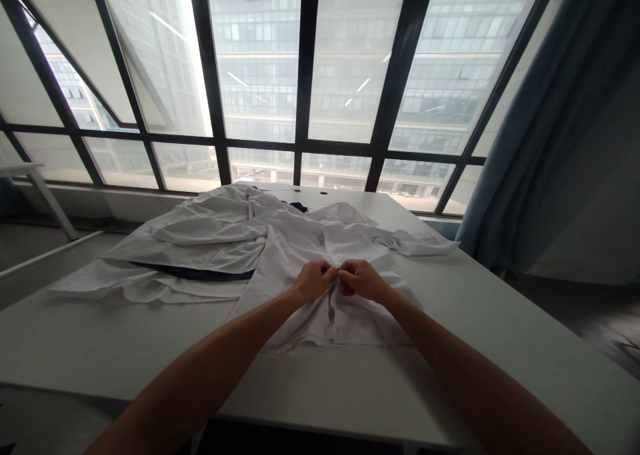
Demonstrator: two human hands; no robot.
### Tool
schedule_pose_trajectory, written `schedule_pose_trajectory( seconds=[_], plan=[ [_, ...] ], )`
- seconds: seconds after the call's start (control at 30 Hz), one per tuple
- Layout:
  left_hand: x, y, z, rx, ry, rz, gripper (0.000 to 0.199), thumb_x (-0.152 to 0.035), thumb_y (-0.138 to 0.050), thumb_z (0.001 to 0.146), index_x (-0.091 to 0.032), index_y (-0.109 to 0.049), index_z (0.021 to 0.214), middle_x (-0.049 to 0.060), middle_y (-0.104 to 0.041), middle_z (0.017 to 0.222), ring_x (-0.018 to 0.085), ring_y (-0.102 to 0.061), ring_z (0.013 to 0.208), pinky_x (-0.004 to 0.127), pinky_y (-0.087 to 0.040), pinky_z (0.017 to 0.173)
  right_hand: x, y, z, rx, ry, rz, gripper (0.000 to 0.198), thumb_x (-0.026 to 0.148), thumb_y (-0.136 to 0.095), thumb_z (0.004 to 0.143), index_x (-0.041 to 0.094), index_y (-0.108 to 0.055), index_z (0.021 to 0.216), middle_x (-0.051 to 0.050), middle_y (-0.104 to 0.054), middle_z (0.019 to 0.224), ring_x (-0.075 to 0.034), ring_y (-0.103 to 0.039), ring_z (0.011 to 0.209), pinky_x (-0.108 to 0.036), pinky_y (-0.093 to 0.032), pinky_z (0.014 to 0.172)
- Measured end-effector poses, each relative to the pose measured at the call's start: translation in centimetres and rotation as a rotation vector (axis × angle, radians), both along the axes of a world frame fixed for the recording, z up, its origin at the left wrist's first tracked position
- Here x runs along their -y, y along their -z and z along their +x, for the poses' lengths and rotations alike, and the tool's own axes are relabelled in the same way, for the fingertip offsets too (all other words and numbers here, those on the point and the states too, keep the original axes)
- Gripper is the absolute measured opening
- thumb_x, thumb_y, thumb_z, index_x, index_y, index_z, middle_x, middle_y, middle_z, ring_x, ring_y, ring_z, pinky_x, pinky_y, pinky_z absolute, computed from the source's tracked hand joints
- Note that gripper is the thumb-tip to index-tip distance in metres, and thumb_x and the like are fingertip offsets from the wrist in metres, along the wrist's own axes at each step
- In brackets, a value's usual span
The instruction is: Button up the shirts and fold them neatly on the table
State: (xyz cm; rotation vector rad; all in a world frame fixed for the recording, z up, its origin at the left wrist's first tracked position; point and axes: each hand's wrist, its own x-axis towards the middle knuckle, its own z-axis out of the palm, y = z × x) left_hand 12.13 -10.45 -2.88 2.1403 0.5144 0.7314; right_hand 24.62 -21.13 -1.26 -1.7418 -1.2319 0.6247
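Nearest: smooth white tabletop (475, 322). Laid on it, directly under hands and beyond: thin white cloth shirt (350, 242), hem near, long axis pointing away, front opening centred, neither hand nearer. At that opening: bare left hand (315, 278) and bare right hand (361, 280), nearly touching, fingers curled, both pinching shirt edges; exact grip too small to tell. Farther left: crumpled white cloth garments (200, 225). Farthest: black-framed glass windows (260, 62).

The left hand (315, 281) and right hand (361, 279) sit just beside each other over a white shirt (290, 255), fingers (327, 270) pinching its cloth above a narrow gap. The shirt lies spread on a white surface (150, 352), one sleeve (425, 243) out right. Rumpled white clothes (210, 218) lie left, with dark cloth (195, 272) among them. Windows (257, 62) stand beyond; a blue curtain (525, 128) hangs right.
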Motion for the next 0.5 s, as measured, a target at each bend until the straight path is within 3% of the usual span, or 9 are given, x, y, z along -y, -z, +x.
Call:
schedule_pose_trajectory(
  seconds=[0.27, 0.5],
  plan=[
    [-0.5, 0.2, 0.1, -0.035, 0.044, -0.016, 0.027, -0.032, -0.049, 0.083, -0.015, -0.065, 0.071, 0.000, -0.063, 0.063, 0.013, -0.056, 0.061, 0.022, -0.040, 0.057, 0.0, -0.1, 0.1, -0.200, -0.021, 0.000, 0.012, 0.025, -0.056, 0.075, 0.017, -0.055, 0.066, 0.004, -0.058, 0.050, -0.010, -0.055, 0.043, -0.020, -0.046, 0.042],
    [-1.2, 0.6, -0.6, -0.105, 0.075, 0.081, 0.026, -0.033, -0.050, 0.081, -0.015, -0.069, 0.077, 0.002, -0.067, 0.070, 0.014, -0.057, 0.065, 0.022, -0.041, 0.061, 0.3, -0.1, 0.0, -0.424, -0.065, -0.172, 0.016, 0.026, -0.055, 0.078, 0.016, -0.055, 0.065, 0.001, -0.059, 0.054, -0.009, -0.055, 0.044, -0.019, -0.044, 0.042]
  ],
)
